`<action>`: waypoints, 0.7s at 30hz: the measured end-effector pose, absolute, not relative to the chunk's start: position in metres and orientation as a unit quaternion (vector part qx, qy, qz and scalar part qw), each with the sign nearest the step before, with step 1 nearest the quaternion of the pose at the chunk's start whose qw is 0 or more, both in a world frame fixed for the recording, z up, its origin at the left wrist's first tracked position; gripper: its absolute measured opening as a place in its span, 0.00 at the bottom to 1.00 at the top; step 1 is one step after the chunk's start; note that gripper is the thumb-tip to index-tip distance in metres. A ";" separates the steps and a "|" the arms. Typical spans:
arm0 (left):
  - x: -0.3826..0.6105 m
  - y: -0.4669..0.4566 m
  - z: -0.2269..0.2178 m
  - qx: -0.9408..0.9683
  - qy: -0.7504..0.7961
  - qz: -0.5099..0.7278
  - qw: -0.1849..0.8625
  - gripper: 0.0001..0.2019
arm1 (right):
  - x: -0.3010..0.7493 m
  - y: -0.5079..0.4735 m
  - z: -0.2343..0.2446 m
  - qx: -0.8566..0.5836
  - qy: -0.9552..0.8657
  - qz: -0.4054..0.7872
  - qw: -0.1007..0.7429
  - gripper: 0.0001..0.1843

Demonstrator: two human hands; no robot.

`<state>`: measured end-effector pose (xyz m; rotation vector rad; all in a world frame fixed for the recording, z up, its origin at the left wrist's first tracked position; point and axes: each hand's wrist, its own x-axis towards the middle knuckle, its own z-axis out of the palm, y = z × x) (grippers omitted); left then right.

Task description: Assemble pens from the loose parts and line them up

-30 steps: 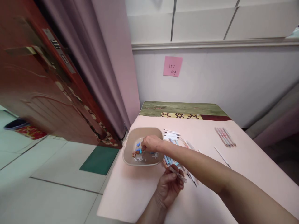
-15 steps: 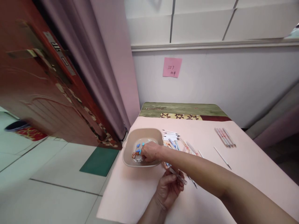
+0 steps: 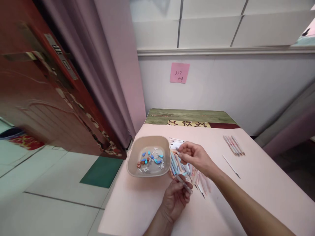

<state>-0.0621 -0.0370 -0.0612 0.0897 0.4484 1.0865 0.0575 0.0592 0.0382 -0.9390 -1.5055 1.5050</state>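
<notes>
My left hand [image 3: 176,198] is closed round a thin pale pen barrel [image 3: 183,183] near the table's front. My right hand [image 3: 194,155] hovers over a heap of pen barrels [image 3: 187,168], its fingertips pinched on something small that I cannot make out. A beige plastic bowl [image 3: 134,154] stands to the left of both hands at the table's left edge. Several small blue, white and orange pen parts [image 3: 150,159] lie in it.
The table has a pink cover [image 3: 246,190]. A second bunch of pens [image 3: 233,145] and one loose refill [image 3: 230,165] lie at the right. A pink note [image 3: 179,72] hangs on the wall behind. A red door [image 3: 36,91] and curtain [image 3: 108,65] stand at left.
My right hand has come out of the bowl and drawn back to the right, over the pen heap, with its fingertips pinched. My left hand has kept its hold on the barrel.
</notes>
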 end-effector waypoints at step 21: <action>0.000 -0.048 0.031 -0.102 0.330 0.577 0.740 0.08 | 0.132 -0.043 0.028 -0.471 -0.529 0.457 0.538 0.10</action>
